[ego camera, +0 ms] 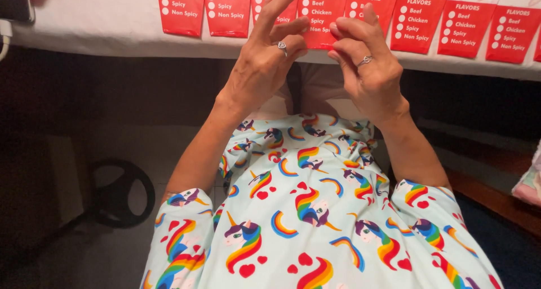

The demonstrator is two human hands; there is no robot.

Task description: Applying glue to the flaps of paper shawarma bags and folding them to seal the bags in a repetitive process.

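Head view: red paper sleeve [319, 13] at table edge [112, 35], middle of a row of like sleeves [414, 18], pinched between both hands. Left hand [265, 58] fingertips closed on its left edge; right hand [369, 58] closed on its right. Step judged: handling one sleeve. Next move calls for an even two-sided grip, clear of neighbours.

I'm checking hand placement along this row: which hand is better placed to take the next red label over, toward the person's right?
Probably the right hand: its fingers overlap that neighbouring red label, while the left hand sits on the other side.
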